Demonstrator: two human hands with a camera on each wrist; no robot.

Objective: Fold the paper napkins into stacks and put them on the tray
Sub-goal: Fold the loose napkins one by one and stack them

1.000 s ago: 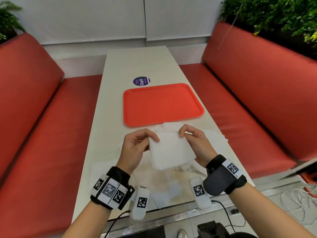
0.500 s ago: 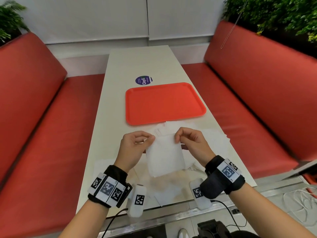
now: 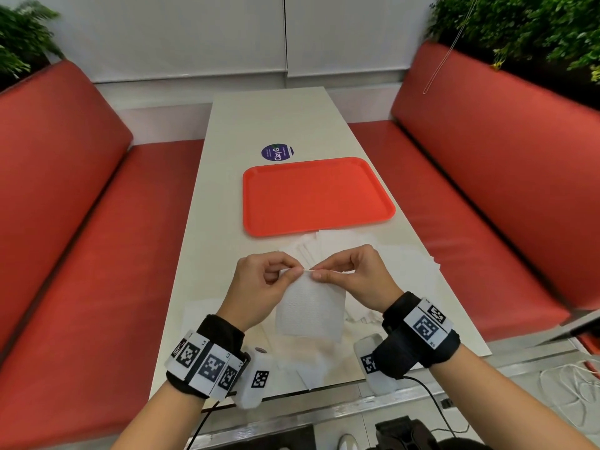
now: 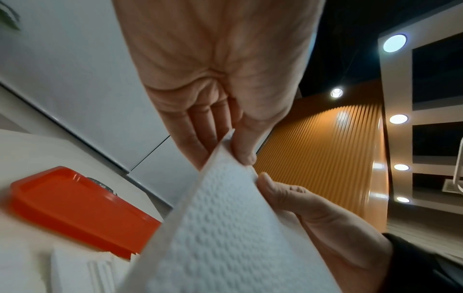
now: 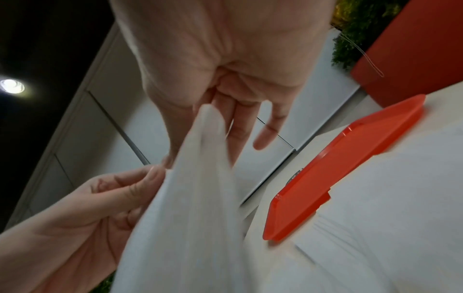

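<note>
A white embossed paper napkin [image 3: 310,308] hangs folded above the near end of the table. My left hand [image 3: 259,287] and right hand [image 3: 354,276] pinch its top edge, fingertips nearly meeting. In the left wrist view the napkin [image 4: 225,228] runs from my left thumb and fingers down past the right hand [image 4: 313,208]. The right wrist view shows the napkin [image 5: 190,208] blurred, pinched in my right fingers beside the left hand [image 5: 105,198]. An orange tray [image 3: 318,194] lies bare beyond the hands. More loose white napkins [image 3: 337,243] lie spread on the table under and behind the hands.
The long pale table [image 3: 276,125] has a round purple sticker [image 3: 277,152] behind the tray. Red bench seats [image 3: 81,271] flank both sides, with plants [image 3: 526,24] above the backrests. Further napkins [image 3: 311,368] lie by the near table edge.
My hands have drawn together, bringing the napkin's two top corners towards each other. The napkin went from a wide sheet to a narrower folded one hanging below the fingers.
</note>
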